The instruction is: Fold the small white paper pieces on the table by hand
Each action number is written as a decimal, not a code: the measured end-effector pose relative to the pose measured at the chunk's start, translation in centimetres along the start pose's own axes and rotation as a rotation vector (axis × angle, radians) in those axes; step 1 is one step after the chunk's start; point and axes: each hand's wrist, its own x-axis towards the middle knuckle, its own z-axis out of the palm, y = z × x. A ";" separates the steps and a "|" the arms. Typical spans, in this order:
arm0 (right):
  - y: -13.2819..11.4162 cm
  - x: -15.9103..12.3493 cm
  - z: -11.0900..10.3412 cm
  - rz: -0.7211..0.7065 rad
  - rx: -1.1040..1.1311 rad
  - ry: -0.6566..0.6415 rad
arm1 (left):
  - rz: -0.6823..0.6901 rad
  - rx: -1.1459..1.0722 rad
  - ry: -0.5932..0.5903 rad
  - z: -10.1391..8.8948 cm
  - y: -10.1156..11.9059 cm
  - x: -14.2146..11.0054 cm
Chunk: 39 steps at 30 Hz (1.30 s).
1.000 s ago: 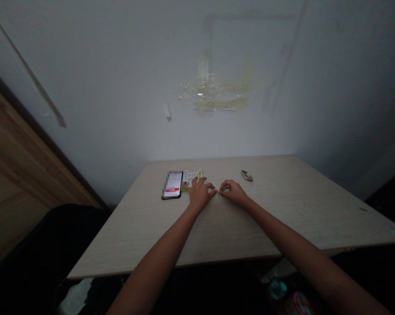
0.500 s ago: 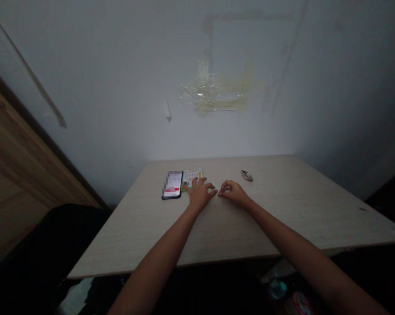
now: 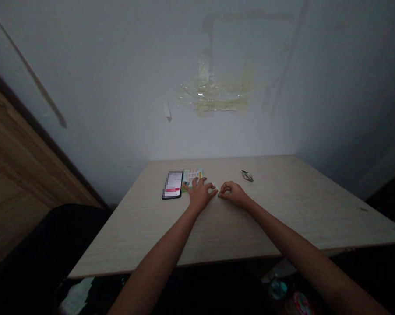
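Observation:
My left hand (image 3: 200, 194) rests low over the table, thumb and index finger pinched at a small white piece (image 3: 216, 186), perhaps paper. Its other fingers spread over the near part of a printed card or booklet (image 3: 192, 173). Just to the right, my right hand (image 3: 234, 194) has thumb and fingertips pressed together by the same white piece. Whatever lies between those right fingertips is too small to make out. A phone (image 3: 173, 186) with a lit, partly blurred screen lies left of the booklet.
A small crumpled wrapper-like thing (image 3: 247, 176) lies on the pale wooden table (image 3: 145, 232), beyond my right hand. Behind the table rises a wall (image 3: 118, 87) with clear tape (image 3: 217, 96) stuck on it. A dark chair-like shape (image 3: 49, 245) stands at the left.
Almost nothing differs. Both hands keep their pinched poses, with only a very slight shift of the right fingertips.

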 end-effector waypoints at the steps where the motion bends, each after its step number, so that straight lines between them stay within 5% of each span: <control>1: 0.0 0.0 0.0 0.005 0.017 -0.011 | 0.002 0.001 -0.004 0.0 0.0 0.0; 12: 0.7 0.5 -0.4 0.021 0.122 0.145 | 0.047 -0.017 -0.032 -0.2 -0.2 0.1; 39: 0.7 1.6 -0.2 -0.007 -0.113 0.108 | 0.052 0.005 -0.138 -0.5 -0.3 0.1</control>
